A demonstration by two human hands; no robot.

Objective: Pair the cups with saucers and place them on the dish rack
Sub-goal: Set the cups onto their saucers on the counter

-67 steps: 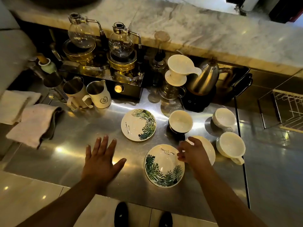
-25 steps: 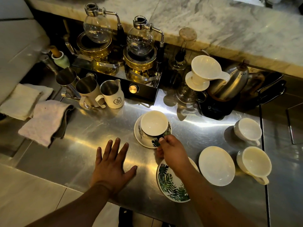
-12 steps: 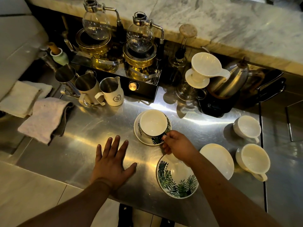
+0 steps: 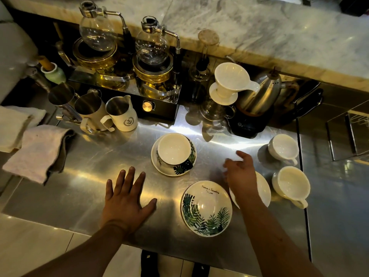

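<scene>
A cup (image 4: 173, 150) with a white inside sits on a leaf-print saucer (image 4: 159, 165) in the middle of the steel counter (image 4: 89, 172). A second leaf-print saucer (image 4: 206, 207) lies bare nearer to me. A plain white saucer (image 4: 263, 189) lies to its right, partly under my right hand (image 4: 240, 174), which hovers open and holds nothing. Two white cups stand at the right, one farther (image 4: 283, 147) and one nearer (image 4: 290, 183). My left hand (image 4: 125, 196) rests flat on the counter, fingers spread. Part of a wire dish rack (image 4: 357, 120) shows at the far right.
Behind the cups stand two glass siphon brewers (image 4: 153, 48), a white dripper (image 4: 231, 80) on a glass server, a steel kettle (image 4: 263, 92) and three milk jugs (image 4: 119, 112). Folded cloths (image 4: 38, 150) lie at the left. A marble ledge (image 4: 259, 33) runs along the back.
My right hand set the cup on the far leaf-print saucer, let go of it, and moved right over the plain white saucer. My left hand stayed flat on the counter.
</scene>
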